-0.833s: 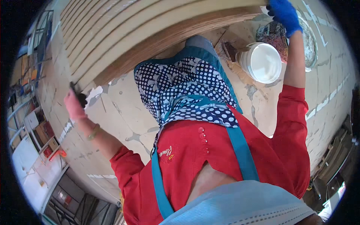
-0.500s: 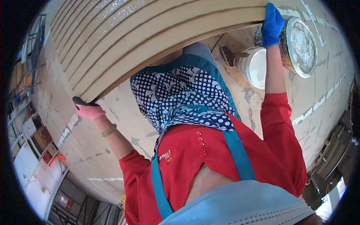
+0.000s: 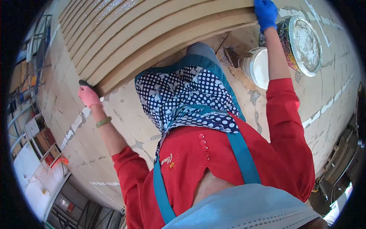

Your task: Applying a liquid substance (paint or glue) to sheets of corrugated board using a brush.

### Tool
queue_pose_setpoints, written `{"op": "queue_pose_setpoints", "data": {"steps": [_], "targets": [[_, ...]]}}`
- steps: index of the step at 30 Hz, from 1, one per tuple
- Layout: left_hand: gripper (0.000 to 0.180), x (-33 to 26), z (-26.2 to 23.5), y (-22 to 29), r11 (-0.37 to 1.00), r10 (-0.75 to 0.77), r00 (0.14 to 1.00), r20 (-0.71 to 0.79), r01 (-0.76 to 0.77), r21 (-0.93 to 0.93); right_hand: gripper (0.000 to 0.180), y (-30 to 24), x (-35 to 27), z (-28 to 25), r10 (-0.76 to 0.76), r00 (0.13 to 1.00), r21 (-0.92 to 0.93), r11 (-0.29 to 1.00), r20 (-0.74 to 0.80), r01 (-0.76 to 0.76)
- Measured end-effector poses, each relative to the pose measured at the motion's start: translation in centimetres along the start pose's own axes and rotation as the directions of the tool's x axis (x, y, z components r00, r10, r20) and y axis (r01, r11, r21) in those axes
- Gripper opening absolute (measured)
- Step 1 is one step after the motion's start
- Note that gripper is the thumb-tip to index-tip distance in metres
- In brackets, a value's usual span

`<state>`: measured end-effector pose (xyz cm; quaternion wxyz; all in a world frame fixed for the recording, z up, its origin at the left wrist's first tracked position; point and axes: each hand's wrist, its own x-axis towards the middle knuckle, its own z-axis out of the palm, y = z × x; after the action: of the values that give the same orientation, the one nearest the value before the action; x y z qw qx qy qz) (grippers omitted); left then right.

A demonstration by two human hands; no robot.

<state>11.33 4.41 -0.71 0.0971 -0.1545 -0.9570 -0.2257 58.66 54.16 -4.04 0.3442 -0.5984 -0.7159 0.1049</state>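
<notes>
Long tan boards (image 3: 160, 45), several of them, lie overlapped in a stepped stack at the far side, some with a shiny wet-looking surface. My left hand (image 3: 90, 95), in a pink glove with dark fingertips, is closed at the left end of a near board. My right hand (image 3: 266, 16), in a blue glove, grips the right end close to the upper edge of the view. The undersides of the boards and the fingertips of my right hand are partly hidden.
Right of the boards stand a white bucket (image 3: 261, 68) and a larger stained bucket (image 3: 305, 45) with a pale crusted top. A brush (image 3: 232, 57) rests beside the white bucket. Racks and stored items line the left (image 3: 42, 141). Stacked material lies at the far right (image 3: 339, 164).
Both hands have moved a little farther away from me, the right one also slightly leftward. The near boards have shifted, and a gap between the nearest two edges now shows more.
</notes>
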Motion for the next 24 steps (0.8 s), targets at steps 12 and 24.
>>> {"op": "queue_pose_setpoints", "data": {"steps": [12,24], "targets": [[0.051,-0.6,-5.1,-4.1,0.875,0.262,0.892,0.369,-0.381,0.298,0.065,-6.6,-3.2,-9.1,-0.168,0.901,-0.462,0.812,0.401,0.357],[0.049,-4.5,0.5,2.4,0.635,-0.201,0.97,-0.136,0.023,-0.772,0.043,5.1,-0.7,-0.5,-0.316,0.874,0.233,0.879,-0.368,0.416]]}}
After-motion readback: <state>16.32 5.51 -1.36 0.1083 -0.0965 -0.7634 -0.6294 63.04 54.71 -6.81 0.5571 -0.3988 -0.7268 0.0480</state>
